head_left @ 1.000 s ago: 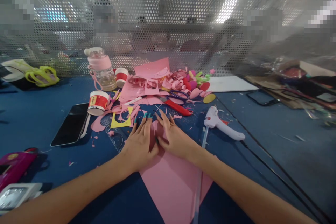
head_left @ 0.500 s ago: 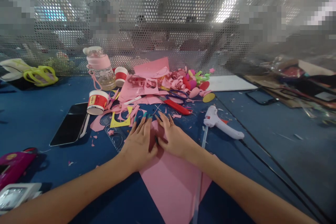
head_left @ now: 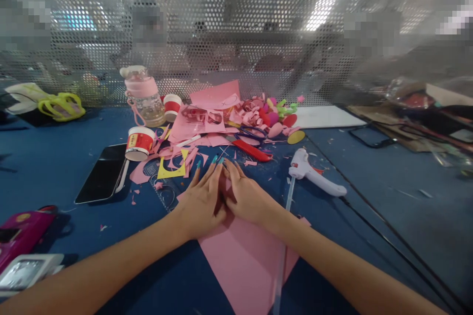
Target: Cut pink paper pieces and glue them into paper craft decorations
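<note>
A sheet of pink paper [head_left: 244,261] lies on the blue table, its upper part under both hands. My left hand [head_left: 201,204] rests on the paper's left side, fingers stretched forward and slightly apart, with blue-green nails. Close against it, my right hand [head_left: 249,197] has its fingers bent and its thumb tucked in, gripping the paper's upper part. The fingertips of the two hands nearly meet, and the paper between them is mostly hidden. A clear glue stick [head_left: 286,246] from the white glue gun [head_left: 314,174] lies over the paper's right side, partly behind my right forearm.
Ahead lie pink scraps [head_left: 195,130], a yellow cut-out [head_left: 172,170] and a red-handled cutter [head_left: 253,150]. At left are a phone [head_left: 101,174], a paper cup [head_left: 139,143], a water bottle [head_left: 144,101] and a magenta tool [head_left: 25,231]. A black cord [head_left: 384,236] runs right.
My hands have drawn closer together at the fingertips, the left index finger now near the right one. The view has shifted slightly, and the paper stays in about the same place.
</note>
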Motion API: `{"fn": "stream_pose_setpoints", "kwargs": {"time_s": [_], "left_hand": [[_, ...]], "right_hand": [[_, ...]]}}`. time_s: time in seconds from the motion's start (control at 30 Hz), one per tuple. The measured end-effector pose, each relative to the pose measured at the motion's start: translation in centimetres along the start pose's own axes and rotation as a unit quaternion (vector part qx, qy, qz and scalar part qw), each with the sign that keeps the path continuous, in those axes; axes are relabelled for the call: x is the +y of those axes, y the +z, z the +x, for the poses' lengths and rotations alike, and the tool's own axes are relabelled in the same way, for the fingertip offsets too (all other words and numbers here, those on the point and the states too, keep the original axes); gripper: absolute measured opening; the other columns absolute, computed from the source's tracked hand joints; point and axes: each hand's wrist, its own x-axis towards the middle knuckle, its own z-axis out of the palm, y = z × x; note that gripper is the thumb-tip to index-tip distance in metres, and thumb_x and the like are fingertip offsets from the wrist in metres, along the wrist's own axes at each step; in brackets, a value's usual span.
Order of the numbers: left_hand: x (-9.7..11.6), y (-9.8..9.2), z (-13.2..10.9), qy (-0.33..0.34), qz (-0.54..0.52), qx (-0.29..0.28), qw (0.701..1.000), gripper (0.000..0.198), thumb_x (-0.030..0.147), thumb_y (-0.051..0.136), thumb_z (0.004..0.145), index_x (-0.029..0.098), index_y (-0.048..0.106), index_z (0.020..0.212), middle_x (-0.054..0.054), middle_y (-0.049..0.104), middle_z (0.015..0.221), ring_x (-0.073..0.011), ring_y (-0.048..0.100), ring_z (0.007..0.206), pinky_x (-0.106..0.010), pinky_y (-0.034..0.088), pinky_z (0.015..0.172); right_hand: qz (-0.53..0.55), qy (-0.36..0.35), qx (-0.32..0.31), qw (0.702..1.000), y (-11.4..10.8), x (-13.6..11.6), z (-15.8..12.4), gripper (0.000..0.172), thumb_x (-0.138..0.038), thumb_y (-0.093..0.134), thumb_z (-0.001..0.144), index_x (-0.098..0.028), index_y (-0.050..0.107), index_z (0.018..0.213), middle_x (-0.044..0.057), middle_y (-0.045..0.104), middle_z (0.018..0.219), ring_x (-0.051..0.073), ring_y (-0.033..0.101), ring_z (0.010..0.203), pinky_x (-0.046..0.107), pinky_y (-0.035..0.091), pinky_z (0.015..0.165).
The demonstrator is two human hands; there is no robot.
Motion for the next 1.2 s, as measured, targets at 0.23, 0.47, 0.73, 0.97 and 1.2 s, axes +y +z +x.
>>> {"fn": "stream_pose_setpoints", "kwargs": {"time_s": [0.23, 0.47, 0.73, 0.97, 1.2], "left_hand": [[0.0, 0.1, 0.0, 0.027, 0.003, -0.023, 0.999, 0.075, 0.025, 0.041, 0.073, 0.001, 0.011, 0.137, -0.022, 0.030, 0.141, -0.0279, 0.021, 0.133, -0.049, 0.018, 0.108], [0.2, -0.1, 0.1, 0.033, -0.001, -0.014, 0.999, 0.076, 0.023, 0.041, 0.071, 0.001, 0.009, 0.137, -0.022, 0.035, 0.138, -0.0271, 0.023, 0.133, -0.050, 0.018, 0.107], [0.1, -0.1, 0.0, 0.041, 0.005, -0.012, 0.999, 0.077, 0.023, 0.042, 0.070, 0.001, 0.010, 0.137, -0.021, 0.037, 0.137, -0.0289, 0.025, 0.132, -0.049, 0.019, 0.107], [0.3, 0.0, 0.1, 0.032, -0.003, -0.008, 0.999, 0.082, 0.021, 0.043, 0.068, 0.005, 0.003, 0.138, -0.021, 0.032, 0.140, -0.0289, 0.023, 0.133, -0.051, 0.021, 0.106], [0.3, -0.2, 0.1, 0.046, 0.007, -0.011, 0.999, 0.080, 0.022, 0.042, 0.070, 0.001, 0.005, 0.138, -0.023, 0.036, 0.137, -0.0279, 0.025, 0.132, -0.050, 0.020, 0.107]], "right_hand": [[0.017, -0.001, 0.020, 1.000, 0.4, -0.3, -0.3, 0.068, -0.009, 0.042, 0.068, -0.001, 0.019, 0.132, 0.026, 0.046, 0.126, 0.028, 0.050, 0.115, 0.047, 0.037, 0.098], [-0.031, 0.004, 0.028, 0.999, 1.3, -0.2, -0.4, 0.074, -0.009, 0.041, 0.068, 0.006, 0.010, 0.134, 0.031, 0.040, 0.130, 0.030, 0.035, 0.127, 0.051, 0.023, 0.107], [-0.089, -0.009, 0.014, 0.996, 0.7, -0.6, -0.3, 0.064, -0.013, 0.039, 0.072, 0.009, 0.023, 0.130, 0.033, 0.042, 0.128, 0.031, 0.035, 0.126, 0.052, 0.023, 0.107], [-0.067, -0.011, 0.020, 0.997, 0.8, -0.4, -0.3, 0.065, -0.013, 0.041, 0.070, 0.009, 0.026, 0.129, 0.030, 0.047, 0.125, 0.030, 0.039, 0.125, 0.050, 0.022, 0.108], [-0.059, -0.008, 0.012, 0.998, 0.7, -0.7, -0.4, 0.065, -0.010, 0.039, 0.068, 0.009, 0.025, 0.129, 0.032, 0.047, 0.123, 0.032, 0.043, 0.121, 0.052, 0.023, 0.107]]}}
